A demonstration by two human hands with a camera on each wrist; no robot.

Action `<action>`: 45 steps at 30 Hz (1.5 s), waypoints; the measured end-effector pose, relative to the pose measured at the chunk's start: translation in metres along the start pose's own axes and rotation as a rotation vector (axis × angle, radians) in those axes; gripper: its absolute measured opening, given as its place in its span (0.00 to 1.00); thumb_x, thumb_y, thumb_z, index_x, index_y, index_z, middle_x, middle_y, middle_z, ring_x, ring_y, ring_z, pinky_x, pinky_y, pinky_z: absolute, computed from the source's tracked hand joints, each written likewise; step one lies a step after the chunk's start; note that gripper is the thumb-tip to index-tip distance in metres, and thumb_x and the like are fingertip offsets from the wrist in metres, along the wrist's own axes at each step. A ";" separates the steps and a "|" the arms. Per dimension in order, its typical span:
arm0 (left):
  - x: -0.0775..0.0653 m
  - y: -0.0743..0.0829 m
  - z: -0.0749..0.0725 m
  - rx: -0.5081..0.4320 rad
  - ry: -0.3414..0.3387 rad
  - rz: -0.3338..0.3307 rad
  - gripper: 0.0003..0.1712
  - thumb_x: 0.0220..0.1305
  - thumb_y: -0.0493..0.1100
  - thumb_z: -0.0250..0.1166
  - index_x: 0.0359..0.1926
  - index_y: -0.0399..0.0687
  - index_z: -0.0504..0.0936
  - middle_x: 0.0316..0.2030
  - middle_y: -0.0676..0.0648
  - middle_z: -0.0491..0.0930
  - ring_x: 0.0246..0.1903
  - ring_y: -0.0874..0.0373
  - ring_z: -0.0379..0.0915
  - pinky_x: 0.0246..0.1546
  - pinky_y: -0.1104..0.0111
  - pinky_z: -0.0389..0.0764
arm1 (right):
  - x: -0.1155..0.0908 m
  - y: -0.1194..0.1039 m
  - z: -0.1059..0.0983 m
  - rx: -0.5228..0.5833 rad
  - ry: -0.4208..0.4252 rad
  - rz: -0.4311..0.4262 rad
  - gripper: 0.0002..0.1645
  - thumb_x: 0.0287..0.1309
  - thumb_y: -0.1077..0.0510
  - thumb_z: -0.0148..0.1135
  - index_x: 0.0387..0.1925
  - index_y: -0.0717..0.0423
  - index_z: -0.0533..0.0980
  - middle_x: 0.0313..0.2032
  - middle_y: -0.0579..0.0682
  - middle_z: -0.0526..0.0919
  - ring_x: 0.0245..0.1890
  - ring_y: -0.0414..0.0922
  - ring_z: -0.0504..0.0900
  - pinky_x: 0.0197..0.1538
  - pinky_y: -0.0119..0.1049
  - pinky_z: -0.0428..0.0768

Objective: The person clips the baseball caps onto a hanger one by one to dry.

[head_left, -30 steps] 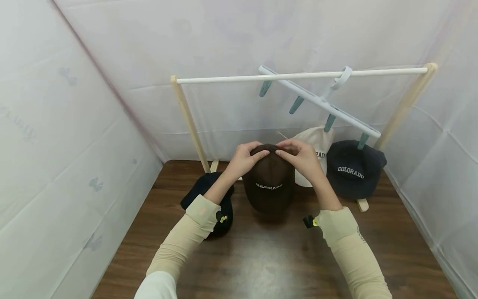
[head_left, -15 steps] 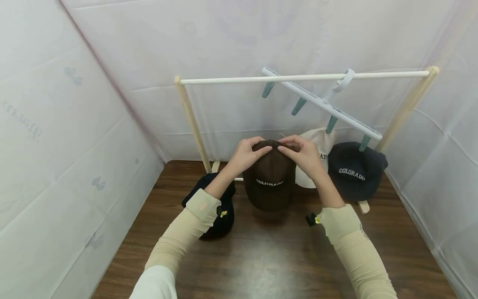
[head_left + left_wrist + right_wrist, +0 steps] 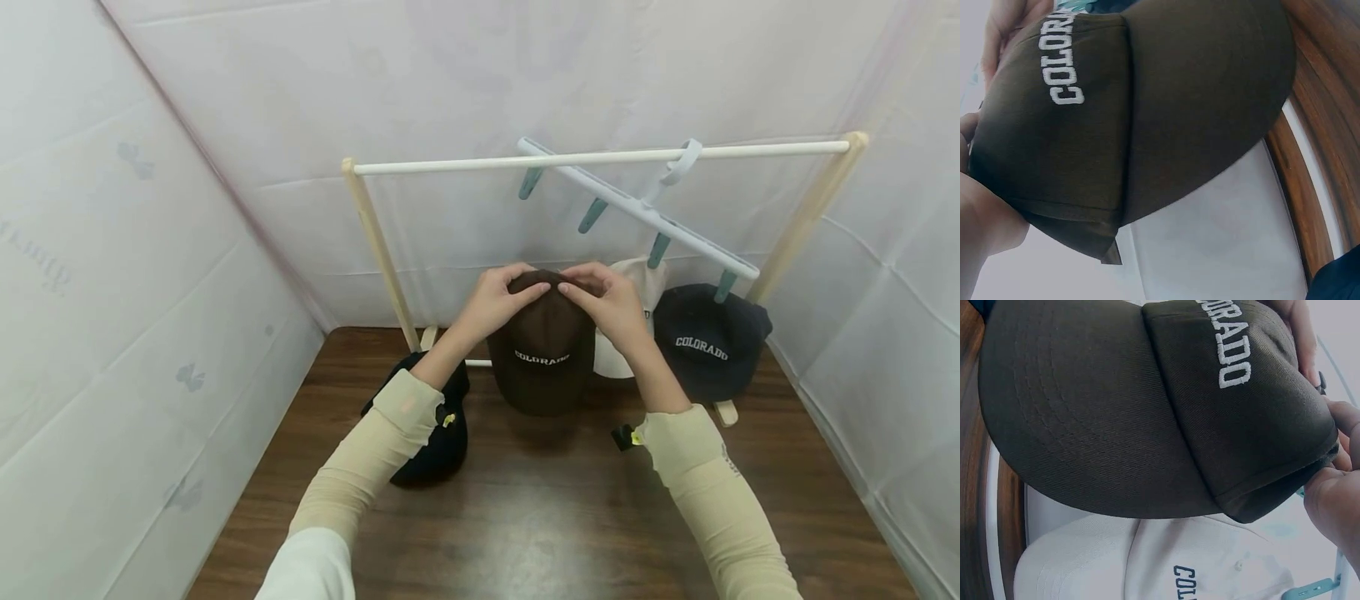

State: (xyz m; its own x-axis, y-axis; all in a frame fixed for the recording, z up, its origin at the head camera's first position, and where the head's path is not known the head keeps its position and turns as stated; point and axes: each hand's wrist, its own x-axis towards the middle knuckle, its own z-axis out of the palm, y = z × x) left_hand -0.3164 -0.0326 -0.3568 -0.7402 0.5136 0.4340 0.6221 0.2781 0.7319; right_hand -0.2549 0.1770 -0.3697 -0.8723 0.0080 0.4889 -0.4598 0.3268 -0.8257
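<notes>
A brown baseball cap with white COLORADO lettering hangs in front of me, its brim pointing down. My left hand grips the left side of its crown, and my right hand grips the right side. Both thumbs press on the front near the top, almost meeting; the other fingers go behind the crown, partly hidden. Behind my right hand is a white cap hanging from a hanger clip. Farther right, a navy COLORADO cap hangs from the end clip.
A light blue hanger with several teal clips hooks over a white rail on a wooden-legged rack. Under my left forearm, a dark cap lies on the brown wooden table. White sheeting surrounds the space.
Both hands have raised the brown cap slightly toward the hanger, keeping the same grip. The white and navy caps stay clipped.
</notes>
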 end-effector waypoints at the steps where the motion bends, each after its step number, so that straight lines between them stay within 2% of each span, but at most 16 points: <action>1: 0.001 0.000 0.000 0.001 0.001 -0.004 0.12 0.70 0.52 0.68 0.46 0.52 0.87 0.43 0.53 0.86 0.42 0.62 0.81 0.45 0.65 0.80 | 0.000 0.000 0.000 -0.003 0.000 -0.007 0.16 0.65 0.53 0.70 0.50 0.55 0.84 0.47 0.53 0.88 0.46 0.41 0.86 0.47 0.30 0.82; 5: 0.005 0.001 -0.001 0.013 -0.010 0.014 0.13 0.69 0.52 0.69 0.49 0.52 0.88 0.45 0.53 0.87 0.45 0.63 0.81 0.49 0.66 0.79 | 0.002 0.000 -0.001 -0.024 0.000 -0.021 0.16 0.65 0.54 0.70 0.51 0.56 0.84 0.48 0.55 0.88 0.45 0.40 0.86 0.47 0.30 0.82; 9: 0.011 0.003 -0.006 0.012 -0.038 0.054 0.12 0.70 0.50 0.68 0.49 0.51 0.88 0.45 0.53 0.87 0.45 0.63 0.81 0.49 0.67 0.79 | 0.005 -0.001 -0.003 -0.029 0.007 0.001 0.17 0.65 0.52 0.70 0.51 0.55 0.83 0.46 0.53 0.89 0.45 0.40 0.86 0.47 0.30 0.81; 15: 0.018 0.005 -0.016 -0.034 -0.070 0.057 0.10 0.70 0.47 0.68 0.47 0.49 0.88 0.43 0.52 0.87 0.44 0.61 0.81 0.49 0.66 0.79 | 0.012 -0.006 -0.003 0.031 -0.013 0.049 0.20 0.65 0.47 0.69 0.52 0.54 0.83 0.46 0.49 0.88 0.47 0.41 0.85 0.48 0.32 0.81; 18: 0.022 0.007 -0.020 -0.056 -0.081 0.042 0.10 0.69 0.47 0.68 0.47 0.48 0.88 0.43 0.51 0.87 0.44 0.61 0.81 0.49 0.66 0.78 | 0.016 -0.007 -0.005 0.090 -0.007 0.062 0.20 0.68 0.49 0.66 0.53 0.58 0.82 0.49 0.50 0.87 0.49 0.42 0.84 0.50 0.33 0.80; 26: 0.032 0.015 -0.029 -0.110 -0.084 0.016 0.10 0.68 0.46 0.70 0.45 0.47 0.88 0.43 0.50 0.87 0.45 0.59 0.81 0.49 0.66 0.78 | 0.027 -0.012 -0.012 0.292 0.092 0.134 0.19 0.74 0.56 0.58 0.59 0.64 0.75 0.51 0.53 0.85 0.54 0.43 0.82 0.60 0.35 0.78; 33: 0.036 0.016 -0.036 -0.082 -0.082 0.015 0.11 0.69 0.46 0.69 0.47 0.46 0.88 0.44 0.50 0.87 0.45 0.60 0.80 0.49 0.67 0.78 | 0.036 -0.015 -0.012 0.456 0.186 0.215 0.24 0.74 0.65 0.51 0.67 0.69 0.65 0.63 0.66 0.73 0.57 0.50 0.81 0.62 0.37 0.77; 39: 0.036 0.016 -0.038 -0.083 -0.085 0.004 0.11 0.68 0.46 0.70 0.47 0.47 0.88 0.45 0.50 0.87 0.45 0.60 0.80 0.49 0.66 0.78 | 0.045 -0.014 -0.012 0.468 0.227 0.281 0.31 0.73 0.65 0.50 0.73 0.66 0.58 0.68 0.63 0.67 0.66 0.58 0.73 0.63 0.33 0.75; 45: 0.036 0.017 -0.039 -0.092 -0.085 -0.008 0.11 0.68 0.47 0.70 0.47 0.47 0.88 0.45 0.50 0.87 0.45 0.59 0.80 0.48 0.66 0.78 | 0.054 -0.013 -0.013 0.462 0.221 0.289 0.38 0.73 0.61 0.54 0.77 0.63 0.51 0.73 0.61 0.61 0.70 0.54 0.69 0.65 0.33 0.74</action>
State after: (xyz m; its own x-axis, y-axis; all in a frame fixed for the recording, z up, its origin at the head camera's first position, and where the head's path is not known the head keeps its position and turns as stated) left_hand -0.3425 -0.0406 -0.3080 -0.7185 0.5793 0.3848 0.5872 0.2089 0.7820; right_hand -0.2943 0.1855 -0.3287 -0.9405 0.2483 0.2318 -0.2765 -0.1633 -0.9470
